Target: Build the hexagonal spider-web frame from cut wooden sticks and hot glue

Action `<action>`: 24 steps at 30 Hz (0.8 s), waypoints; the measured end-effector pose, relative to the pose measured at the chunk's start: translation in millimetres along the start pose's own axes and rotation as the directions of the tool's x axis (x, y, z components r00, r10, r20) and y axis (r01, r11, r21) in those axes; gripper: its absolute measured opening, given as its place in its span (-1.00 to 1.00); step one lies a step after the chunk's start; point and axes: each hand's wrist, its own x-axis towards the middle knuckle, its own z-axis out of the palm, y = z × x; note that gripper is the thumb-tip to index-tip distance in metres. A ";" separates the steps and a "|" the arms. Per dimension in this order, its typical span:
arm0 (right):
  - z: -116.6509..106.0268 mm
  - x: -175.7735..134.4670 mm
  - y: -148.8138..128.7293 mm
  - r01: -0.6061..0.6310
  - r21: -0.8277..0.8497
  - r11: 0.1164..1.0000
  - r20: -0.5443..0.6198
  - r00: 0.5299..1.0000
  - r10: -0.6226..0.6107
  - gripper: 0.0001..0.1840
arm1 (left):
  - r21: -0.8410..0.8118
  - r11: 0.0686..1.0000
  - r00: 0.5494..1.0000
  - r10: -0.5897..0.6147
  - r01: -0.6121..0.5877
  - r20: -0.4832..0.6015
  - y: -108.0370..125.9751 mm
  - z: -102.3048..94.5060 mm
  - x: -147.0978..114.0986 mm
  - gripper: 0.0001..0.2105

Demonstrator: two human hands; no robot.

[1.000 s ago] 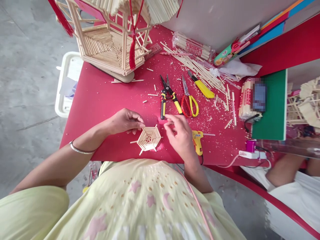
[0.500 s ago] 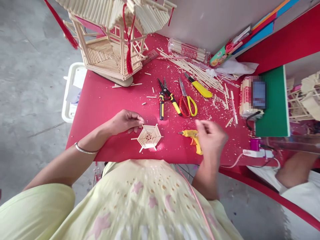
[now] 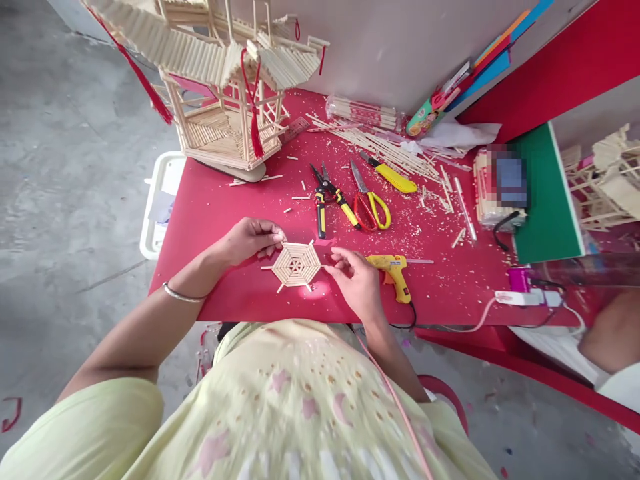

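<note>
A small hexagonal web of wooden sticks [image 3: 296, 265], with spokes jutting past its edge, lies on the red table before me. My left hand [image 3: 255, 238] pinches the end of its upper-left spoke between thumb and fingers. At the opposite side, my right hand [image 3: 356, 277] has thumb and forefinger closed around the tip of the right spoke. Just right of that hand rests a yellow hot glue gun [image 3: 397, 275], a clear glue stick poking from its back and its nozzle hidden by the hand.
Beyond the web lie black-and-yellow cutting pliers [image 3: 327, 200], scissors [image 3: 369, 203] and a yellow utility knife [image 3: 393, 175]. Loose sticks [image 3: 380, 143] and chips are scattered behind them. A stick pavilion model [image 3: 225, 127] stands back left. A power strip [image 3: 527, 299] and another person's arm are at right.
My right hand has come left from beside the glue gun to the web's right spoke. My left hand keeps its pinch. The whole view has shifted slightly.
</note>
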 end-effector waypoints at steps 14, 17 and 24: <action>-59.2 -39.4 9.8 -0.082 -0.294 0.952 0.069 0.992 0.106 -0.80 | -0.003 1.000 0.999 0.023 -0.024 -0.035 -5.8 0.7 0.7 -0.65; -73.2 -50.2 3.2 -0.096 -0.412 0.906 0.102 0.983 0.150 -0.77 | -0.010 0.999 0.999 0.037 -0.038 -0.028 -9.3 -0.4 1.7 -0.64; -20.7 -18.9 -13.1 0.033 -0.143 0.989 0.047 0.999 -0.027 -0.54 | -0.015 0.996 0.996 0.089 -0.089 -0.008 -17.4 -3.2 3.3 -0.67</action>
